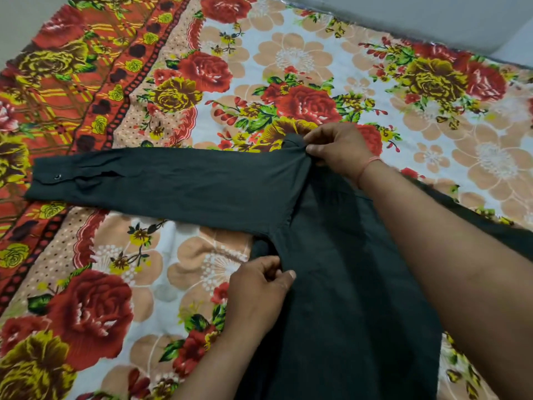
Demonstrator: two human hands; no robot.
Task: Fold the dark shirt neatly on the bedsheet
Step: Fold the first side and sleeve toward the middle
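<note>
Nearest, the left hand [259,287] pinches the dark shirt [340,284] at its side edge just under the armpit, fingers curled on the cloth. The shirt body runs between both hands and under the right forearm, lying on the floral bedsheet [288,59]. Farther out, the right hand [337,148] pinches the shoulder by the collar. The sleeve [173,189] stretches away to the left of both hands, its cuff [49,180] farthest. With only 2 pinch points, folding the sleeve inward could drag the body askew, bunch the armpit cloth, or slant the fold line.

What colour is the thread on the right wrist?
Pinkish red; the wrist thread shows best in the head view.
</note>
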